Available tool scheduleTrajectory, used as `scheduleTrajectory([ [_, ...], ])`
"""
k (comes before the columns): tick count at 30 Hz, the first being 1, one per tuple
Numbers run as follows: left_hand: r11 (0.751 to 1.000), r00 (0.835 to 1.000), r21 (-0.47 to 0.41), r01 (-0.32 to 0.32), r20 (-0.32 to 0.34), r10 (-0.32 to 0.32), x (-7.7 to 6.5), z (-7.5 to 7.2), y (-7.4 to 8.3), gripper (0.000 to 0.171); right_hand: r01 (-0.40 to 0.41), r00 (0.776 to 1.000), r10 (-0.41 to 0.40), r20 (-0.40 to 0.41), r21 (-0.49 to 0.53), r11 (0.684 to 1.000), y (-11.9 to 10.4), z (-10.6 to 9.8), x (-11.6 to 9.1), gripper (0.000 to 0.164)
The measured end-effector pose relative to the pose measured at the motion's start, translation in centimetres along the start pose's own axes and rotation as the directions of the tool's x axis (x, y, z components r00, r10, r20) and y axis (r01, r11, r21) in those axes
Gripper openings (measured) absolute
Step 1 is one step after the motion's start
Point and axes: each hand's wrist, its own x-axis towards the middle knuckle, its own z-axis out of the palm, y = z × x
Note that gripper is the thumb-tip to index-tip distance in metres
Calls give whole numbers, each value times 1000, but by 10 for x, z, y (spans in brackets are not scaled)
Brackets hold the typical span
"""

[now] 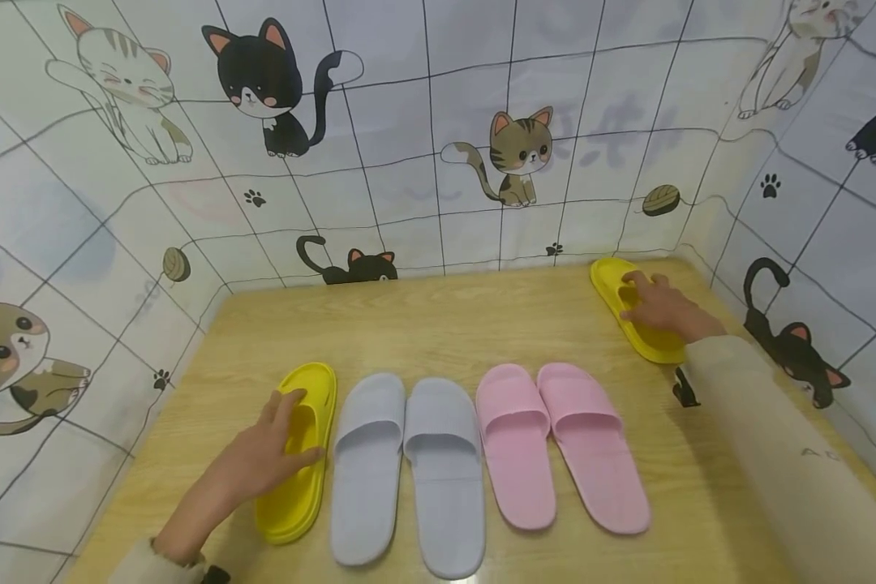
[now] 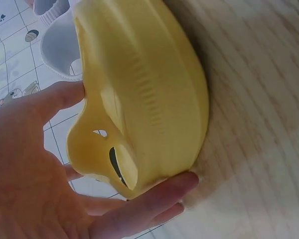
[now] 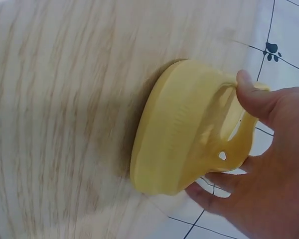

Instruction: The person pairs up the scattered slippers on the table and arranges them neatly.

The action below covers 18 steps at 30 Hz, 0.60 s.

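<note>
On the left of the table, my left hand (image 1: 259, 454) holds a yellow slipper (image 1: 285, 517) across its strap. In the left wrist view the thumb touches one edge of that slipper (image 2: 149, 84), and the fingers lie along its other side. My right hand (image 1: 663, 308) reaches to the far right corner and holds another yellow slipper (image 1: 611, 277). The right wrist view has the thumb on one edge of this slipper (image 3: 174, 134) and the fingers on the opposite side. Both slippers sit on the wood-grain surface.
Between the yellow slippers lie two grey slippers (image 1: 368, 511) side by side, then two pink slippers (image 1: 520, 478) with their heels apart. They rest on a wood-grain table (image 1: 409, 324). Cat-patterned walls (image 1: 401, 154) enclose its back and sides.
</note>
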Motion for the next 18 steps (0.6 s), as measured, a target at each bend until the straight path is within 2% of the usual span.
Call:
scheduleTrajectory([
  [5, 999, 999, 23, 44, 26, -45, -3, 0, 1, 117, -78, 997, 78, 9, -24, 997, -3, -1, -2, 78],
  [8, 998, 998, 33, 48, 41, -49, -6, 2, 1, 127, -90, 996, 90, 2, -30, 996, -4, 0, -1, 80],
  [13, 998, 998, 51, 46, 46, -48, -5, 2, 1, 127, -43, 999, 43, 0, -83, 996, 0, -2, 4, 81],
  [18, 998, 998, 60, 23, 50, -26, -2, -2, -2, 121, -15, 999, 19, 44, -92, 996, 2, -6, 6, 95],
])
